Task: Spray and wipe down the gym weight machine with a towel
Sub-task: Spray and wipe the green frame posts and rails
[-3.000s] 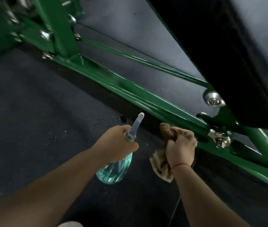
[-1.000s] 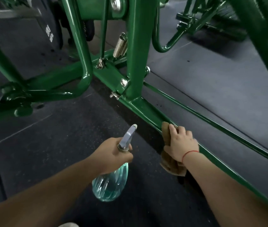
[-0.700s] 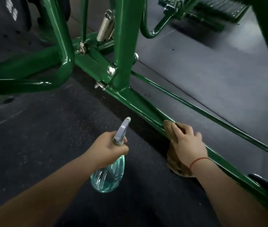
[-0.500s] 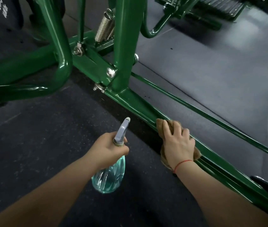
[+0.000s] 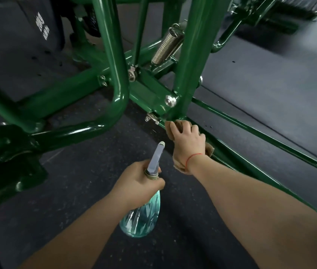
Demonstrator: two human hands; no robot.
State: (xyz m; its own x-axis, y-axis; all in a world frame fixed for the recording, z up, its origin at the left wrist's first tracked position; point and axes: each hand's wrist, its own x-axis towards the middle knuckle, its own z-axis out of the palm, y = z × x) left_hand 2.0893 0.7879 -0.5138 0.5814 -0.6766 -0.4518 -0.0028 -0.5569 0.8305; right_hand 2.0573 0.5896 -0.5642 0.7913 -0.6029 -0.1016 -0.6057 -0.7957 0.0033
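One towel [image 5: 179, 124] lies under the right hand [image 5: 189, 145], apparently against the frame [image 5: 237, 162].

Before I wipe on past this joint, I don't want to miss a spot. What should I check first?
1. Towel pressed on base rail under right hand: ok.
2. Towel reaches foot of upright post: ok.
3. Spray bottle gripped in left hand: ok.
4. Liquid in the bottle: ok, some shows.
5. Rail ahead wet with spray: cannot tell.
6. Bolt and spring wiped: cannot tell.
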